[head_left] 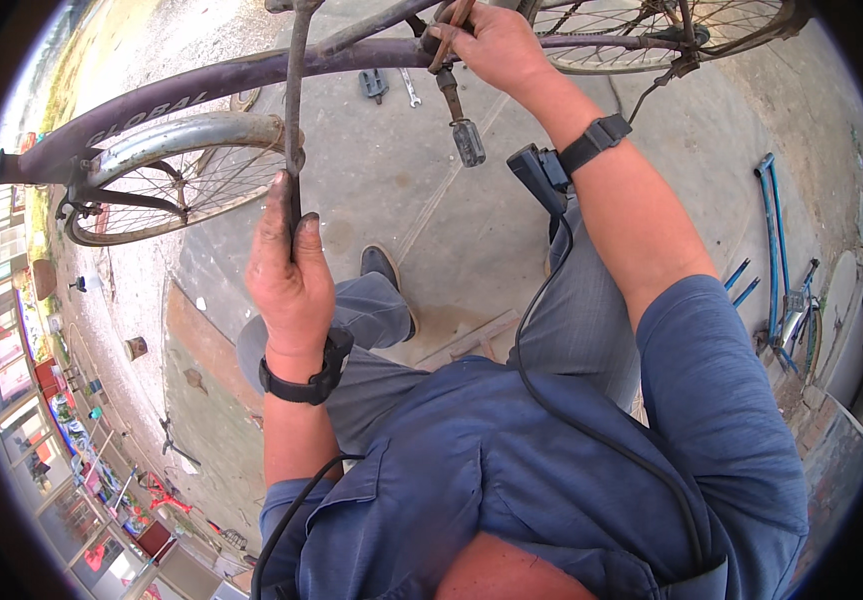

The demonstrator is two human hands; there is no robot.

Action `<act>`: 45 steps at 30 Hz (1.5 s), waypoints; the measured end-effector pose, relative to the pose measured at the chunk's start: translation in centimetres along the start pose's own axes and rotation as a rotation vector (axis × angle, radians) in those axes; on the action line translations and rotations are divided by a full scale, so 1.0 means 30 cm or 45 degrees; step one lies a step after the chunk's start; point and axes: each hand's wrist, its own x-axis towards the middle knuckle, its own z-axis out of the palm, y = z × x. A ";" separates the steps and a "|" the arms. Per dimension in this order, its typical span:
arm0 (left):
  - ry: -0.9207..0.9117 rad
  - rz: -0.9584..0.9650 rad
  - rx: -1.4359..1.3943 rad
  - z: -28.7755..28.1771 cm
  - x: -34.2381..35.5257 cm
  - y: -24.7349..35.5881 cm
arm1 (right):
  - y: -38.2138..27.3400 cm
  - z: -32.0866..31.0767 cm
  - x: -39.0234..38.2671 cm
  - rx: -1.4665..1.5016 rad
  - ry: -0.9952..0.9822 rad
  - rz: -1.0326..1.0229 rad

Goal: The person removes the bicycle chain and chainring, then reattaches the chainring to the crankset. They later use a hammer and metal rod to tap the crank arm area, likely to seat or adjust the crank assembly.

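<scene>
A worn purple bicycle frame stretches across the top, with a wheel under a metal mudguard at left. My left hand is at the dark lower end of a long metal bar, which lies between the thumb and the straightened fingers. Up at the frame's crank area, my right hand has its fingers curled on a rusty brown curved piece, partly covered by the hand. A pedal hangs just below it. Another wheel with spokes and a chain shows at upper right.
A loose pedal and a spanner lie on the concrete beyond the frame. Blue bicycle frame parts rest at right. A black cable runs over my shirt. Windows and clutter line the left edge.
</scene>
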 end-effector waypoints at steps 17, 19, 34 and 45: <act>-0.230 0.243 0.185 -0.002 0.116 0.120 | 0.003 0.034 -0.013 -0.183 -0.084 -0.019; -0.296 0.213 0.257 -0.012 0.125 0.125 | 0.002 0.035 -0.009 -0.281 -0.047 -0.077; -0.251 0.272 0.364 -0.045 0.187 0.127 | 0.006 0.038 0.002 -0.133 -0.028 0.012; -0.306 0.292 0.429 -0.044 0.188 0.136 | -0.020 0.058 -0.013 -0.278 -0.019 -0.123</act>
